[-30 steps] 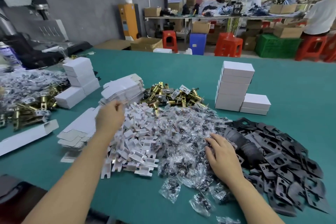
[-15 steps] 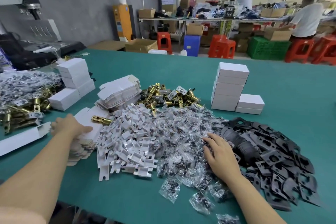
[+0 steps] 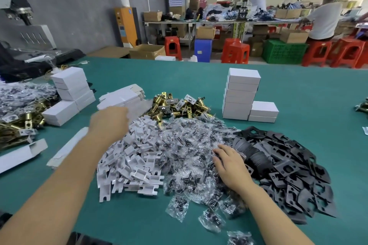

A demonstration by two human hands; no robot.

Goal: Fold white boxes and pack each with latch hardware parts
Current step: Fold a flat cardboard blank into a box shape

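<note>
My left hand [image 3: 108,123] hovers, blurred, over the far edge of the white plastic pieces pile [image 3: 135,157], just in front of the stack of flat white box blanks [image 3: 121,96]. Its fingers are hidden, so a grip cannot be seen. My right hand [image 3: 231,165] rests with fingers spread on the heap of clear screw bags [image 3: 189,141], beside the black plates [image 3: 288,167]. Brass latches [image 3: 175,105] lie behind the bags. A flat box blank [image 3: 67,147] lies under my left forearm.
Closed white boxes are stacked at centre right [image 3: 242,93] and at left [image 3: 69,85]. An open-ended white box [image 3: 22,154] lies at the left edge, near more latches [image 3: 18,125] and bags [image 3: 20,93]. The green table [image 3: 308,89] extends far right.
My left hand moved from the flat blanks at the left, up and to the right, over the white pieces. My right hand stayed on the screw bags.
</note>
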